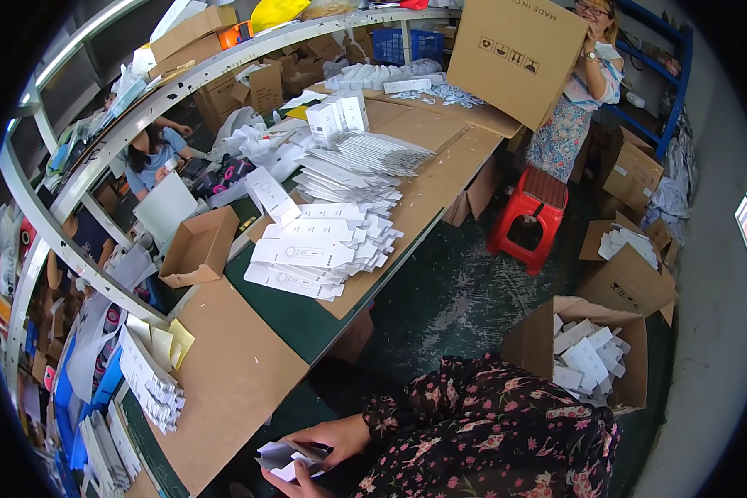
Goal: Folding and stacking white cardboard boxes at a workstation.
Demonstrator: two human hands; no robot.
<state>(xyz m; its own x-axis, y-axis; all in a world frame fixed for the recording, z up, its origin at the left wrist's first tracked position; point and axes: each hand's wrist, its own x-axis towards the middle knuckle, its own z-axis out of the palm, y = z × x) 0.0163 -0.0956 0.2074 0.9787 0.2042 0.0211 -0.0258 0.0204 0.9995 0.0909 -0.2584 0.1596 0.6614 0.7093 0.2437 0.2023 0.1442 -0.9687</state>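
At the lower edge, my right hand reaches in from a dark floral sleeve, its fingers closed on a small white carton. My left hand, partly cut off by the lower edge, grips the same carton from below. The carton looks folded out into a box shape with an open end; its far side is hidden. Nearest to the hands is a brown cardboard sheet on the table. A row of flat white cartons lies at that sheet's left side.
Piles of flat white cartons cover the table's middle. An open box of white cartons stands at right on the floor. A red stool is beyond it. Another person holds a large cardboard box. A co-worker sits at left.
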